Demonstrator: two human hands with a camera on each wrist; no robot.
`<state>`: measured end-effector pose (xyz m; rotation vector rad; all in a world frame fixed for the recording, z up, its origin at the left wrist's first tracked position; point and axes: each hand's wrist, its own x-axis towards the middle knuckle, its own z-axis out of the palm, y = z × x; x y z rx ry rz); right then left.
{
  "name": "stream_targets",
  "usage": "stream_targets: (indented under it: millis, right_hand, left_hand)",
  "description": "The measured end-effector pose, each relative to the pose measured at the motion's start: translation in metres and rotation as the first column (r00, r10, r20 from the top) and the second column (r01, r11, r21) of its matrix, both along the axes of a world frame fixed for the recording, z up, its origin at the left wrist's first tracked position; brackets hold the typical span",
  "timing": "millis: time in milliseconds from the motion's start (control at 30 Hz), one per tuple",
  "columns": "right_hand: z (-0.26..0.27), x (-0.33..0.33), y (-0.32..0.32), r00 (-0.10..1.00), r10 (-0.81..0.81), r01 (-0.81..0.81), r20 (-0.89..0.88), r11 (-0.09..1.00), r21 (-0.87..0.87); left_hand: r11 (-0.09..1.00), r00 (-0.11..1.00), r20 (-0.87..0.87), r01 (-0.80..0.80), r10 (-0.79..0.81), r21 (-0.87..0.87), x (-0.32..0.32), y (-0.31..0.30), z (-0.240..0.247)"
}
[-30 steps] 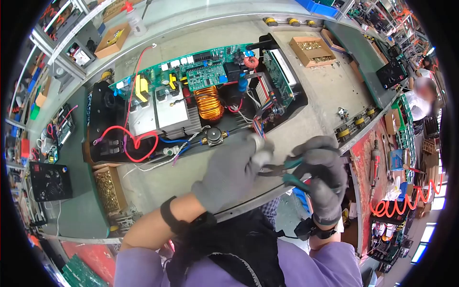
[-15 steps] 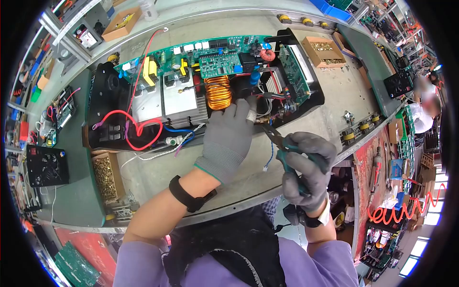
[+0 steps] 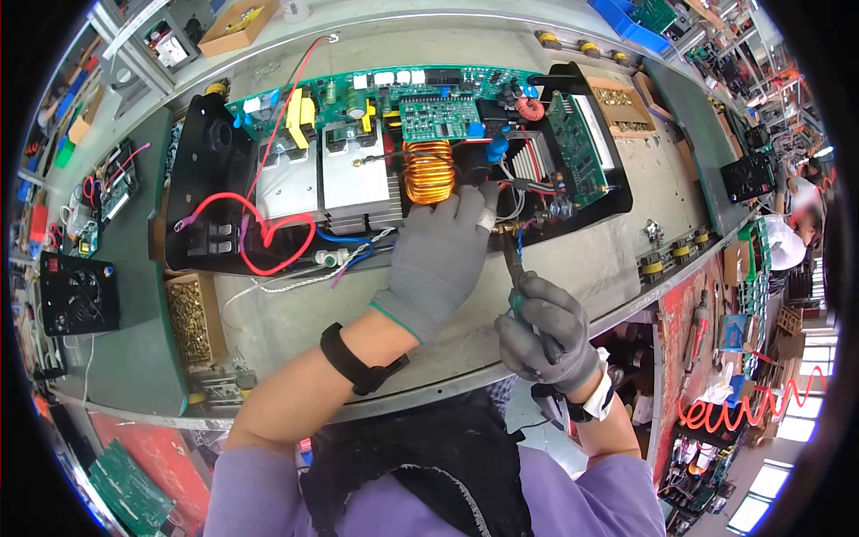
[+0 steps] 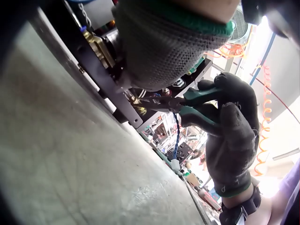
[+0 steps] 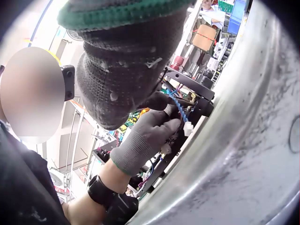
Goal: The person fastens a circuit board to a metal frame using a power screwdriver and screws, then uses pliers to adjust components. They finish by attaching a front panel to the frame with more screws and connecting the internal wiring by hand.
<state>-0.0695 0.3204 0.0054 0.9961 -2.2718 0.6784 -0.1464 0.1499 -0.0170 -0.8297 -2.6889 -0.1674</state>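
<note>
My left hand (image 3: 443,251), in a grey glove, reaches over the front wall of a black machine housing (image 3: 195,152). Its fingertips are down beside the copper-wound coil (image 3: 429,174), partly hidden among parts and wires; I cannot tell whether they pinch anything. In my gloved right hand (image 3: 550,336) are long-nosed pliers (image 4: 201,97) with green handles, held from the front. The pliers' tips meet a brass fitting (image 4: 136,106) at the housing's front wall, close by the left thumb. A twisted blue wire (image 4: 177,136) with a white connector (image 4: 175,164) hangs beside them.
Green circuit board (image 3: 438,116) runs along the housing's back, with metal heatsinks (image 3: 353,170) and a looping red cable (image 3: 268,237) to the left. Boxes of brass screws stand at left (image 3: 192,322) and back right (image 3: 622,107). Rollers (image 3: 658,264) line the right bench edge.
The left hand has gone from in front of the housing into it, beside the coil. The right hand has brought the pliers forward and left, their tips now at the brass fitting.
</note>
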Motion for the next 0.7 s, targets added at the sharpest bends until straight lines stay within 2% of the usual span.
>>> stream_targets:
  millis: [133, 267, 333, 400, 467, 500, 533, 600, 667, 700]
  right_hand:
    - [-0.007, -0.004, -0.001, 0.999, -0.001, -0.001, -0.034, 0.999, -0.039]
    - [-0.009, -0.004, 0.003, 1.0, 0.019, -0.019, -0.004, 1.0, 0.014]
    - [-0.006, -0.008, 0.004, 0.999, 0.039, -0.039, 0.006, 0.999, 0.03]
    - [0.014, -0.023, 0.0, 0.996, 0.061, -0.057, -0.063, 0.996, 0.065]
    - [0.05, -0.029, -0.011, 0.973, -0.154, 0.144, 0.174, 0.987, 0.073]
    - [0.063, -0.038, -0.017, 0.946, -0.184, 0.171, 0.267, 0.983, 0.07]
    - [0.066, -0.048, -0.023, 0.943, -0.187, 0.174, 0.275, 0.982, 0.071]
    - [0.066, -0.06, -0.031, 0.915, -0.126, 0.157, 0.383, 0.986, -0.051]
    - [0.063, -0.055, -0.026, 0.921, -0.1, 0.118, 0.376, 0.993, -0.025]
    - [0.061, -0.047, -0.02, 0.941, -0.111, 0.117, 0.321, 0.993, 0.0]
  left_hand:
    - [0.999, 1.0, -0.001, -0.011, 0.011, 0.03, -0.001, 0.001, -0.001]
    - [0.999, 0.999, -0.047, -0.013, 0.015, 0.046, -0.001, 0.002, -0.004]
    - [0.994, 0.999, 0.004, -0.041, 0.04, 0.106, -0.001, 0.004, -0.01]
    - [0.988, 0.999, 0.012, -0.043, 0.042, 0.15, 0.0, 0.004, -0.005]
    - [0.981, 0.999, 0.024, -0.038, 0.035, 0.192, 0.0, 0.003, -0.002]
    - [0.955, 1.0, 0.023, -0.018, 0.012, 0.296, -0.001, 0.003, -0.001]
    - [0.918, 1.0, 0.022, 0.0, -0.009, 0.397, -0.001, 0.003, -0.001]
    - [0.929, 0.995, 0.09, -0.067, 0.036, 0.364, 0.004, 0.003, -0.004]
    - [0.928, 0.995, 0.084, -0.088, 0.062, 0.362, 0.002, 0.004, -0.004]
    - [0.929, 1.0, -0.025, 0.006, 0.003, 0.37, -0.002, 0.004, -0.005]
